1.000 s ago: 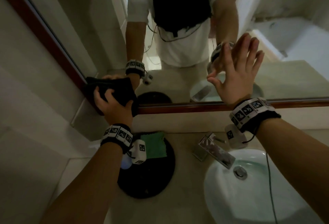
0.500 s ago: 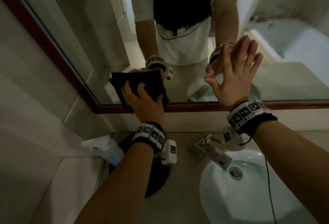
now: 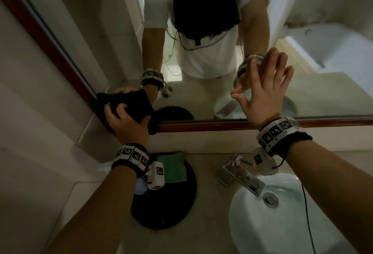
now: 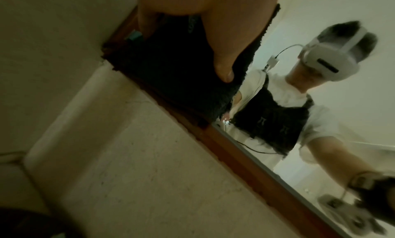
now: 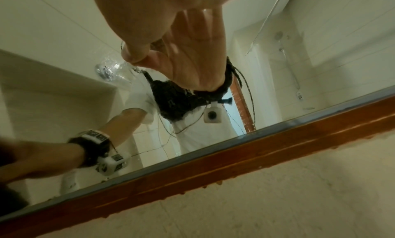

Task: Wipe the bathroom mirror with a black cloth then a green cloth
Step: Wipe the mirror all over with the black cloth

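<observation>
Stage: black cloth [image 3: 129, 105] wiping mirror [image 3: 201, 96] corner, 8 o'clock.
Left hand [image 3: 127, 124]: grips black cloth.
Right hand [image 3: 264, 92]: fingers spread flat on glass.
Remaining: green cloth [image 3: 173, 168] unused on table [image 3: 207, 223].

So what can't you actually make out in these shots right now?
- Spray bottle, head view: mostly hidden behind the left wrist camera.
- Green cloth, head view: left edge covered by that camera.
- Black cloth: left hand hides its middle.
- Mirror: streaks or dirt undetectable, too dim.
</observation>
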A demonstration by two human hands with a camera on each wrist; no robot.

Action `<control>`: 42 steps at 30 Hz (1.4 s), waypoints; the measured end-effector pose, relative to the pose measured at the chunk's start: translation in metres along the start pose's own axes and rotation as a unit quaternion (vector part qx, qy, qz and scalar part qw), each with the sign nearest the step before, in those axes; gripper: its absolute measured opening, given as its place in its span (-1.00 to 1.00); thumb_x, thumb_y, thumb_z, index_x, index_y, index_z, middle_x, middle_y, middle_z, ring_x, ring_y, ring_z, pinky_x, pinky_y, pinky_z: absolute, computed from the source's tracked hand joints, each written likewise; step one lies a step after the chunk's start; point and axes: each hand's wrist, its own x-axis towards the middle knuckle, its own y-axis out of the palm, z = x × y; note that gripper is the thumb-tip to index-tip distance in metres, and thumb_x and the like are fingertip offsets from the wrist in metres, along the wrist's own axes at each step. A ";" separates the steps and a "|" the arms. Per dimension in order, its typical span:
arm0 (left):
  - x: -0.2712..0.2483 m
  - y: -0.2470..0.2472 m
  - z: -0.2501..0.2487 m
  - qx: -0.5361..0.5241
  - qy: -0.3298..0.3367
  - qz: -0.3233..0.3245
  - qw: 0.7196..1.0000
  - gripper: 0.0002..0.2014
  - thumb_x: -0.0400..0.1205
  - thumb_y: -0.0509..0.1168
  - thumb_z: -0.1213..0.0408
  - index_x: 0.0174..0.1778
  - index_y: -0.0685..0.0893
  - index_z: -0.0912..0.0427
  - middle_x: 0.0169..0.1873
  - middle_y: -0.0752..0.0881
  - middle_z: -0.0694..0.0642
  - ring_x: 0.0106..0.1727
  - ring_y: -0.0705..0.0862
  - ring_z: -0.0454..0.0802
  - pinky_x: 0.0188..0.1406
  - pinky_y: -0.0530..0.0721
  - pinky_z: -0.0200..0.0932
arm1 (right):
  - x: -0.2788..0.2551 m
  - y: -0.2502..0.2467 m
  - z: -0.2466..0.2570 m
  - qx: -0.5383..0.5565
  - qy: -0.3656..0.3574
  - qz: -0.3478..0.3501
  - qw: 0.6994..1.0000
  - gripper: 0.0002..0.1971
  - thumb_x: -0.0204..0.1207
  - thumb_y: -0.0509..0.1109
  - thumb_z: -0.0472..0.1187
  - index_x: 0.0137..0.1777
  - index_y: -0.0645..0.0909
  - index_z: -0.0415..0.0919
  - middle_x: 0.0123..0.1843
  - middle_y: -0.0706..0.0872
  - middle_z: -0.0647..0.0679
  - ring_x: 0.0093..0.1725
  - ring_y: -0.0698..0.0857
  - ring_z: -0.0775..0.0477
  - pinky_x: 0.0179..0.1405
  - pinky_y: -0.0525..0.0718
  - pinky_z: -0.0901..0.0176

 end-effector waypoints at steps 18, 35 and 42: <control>0.060 -0.073 -0.098 0.010 0.081 -0.017 0.997 -0.22 0.41 0.61 0.07 0.47 0.40 0.22 0.68 0.11 0.24 0.66 0.14 0.30 0.65 0.27 0.22 | 0.039 -0.062 -0.004 0.065 -0.016 -0.055 0.996 -0.39 0.45 0.52 0.04 0.52 0.51 0.05 0.60 0.32 -0.26 0.48 0.41 -0.47 0.37 0.40 -0.35; 0.155 -0.172 -0.221 -0.026 0.127 -0.082 0.988 -0.23 0.44 0.56 0.05 0.53 0.40 0.12 0.72 0.13 0.14 0.63 0.18 0.36 0.50 0.37 0.35 | 0.174 -0.168 -0.025 -0.002 -0.025 -0.069 0.997 -0.04 0.39 0.51 0.26 0.74 0.13 0.13 0.78 -0.09 -0.28 0.73 -0.09 -0.43 0.60 0.01 -0.57; 0.164 -0.187 -0.250 -0.036 0.113 -0.075 0.990 -0.20 0.50 0.52 0.02 0.60 0.32 0.09 0.74 0.06 0.11 0.66 0.12 0.36 0.54 0.32 0.35 | 0.175 -0.172 -0.027 -0.020 -0.028 -0.072 0.997 -0.03 0.36 0.50 0.31 0.73 0.16 0.14 0.77 -0.01 -0.28 0.72 -0.02 -0.41 0.58 0.10 -0.55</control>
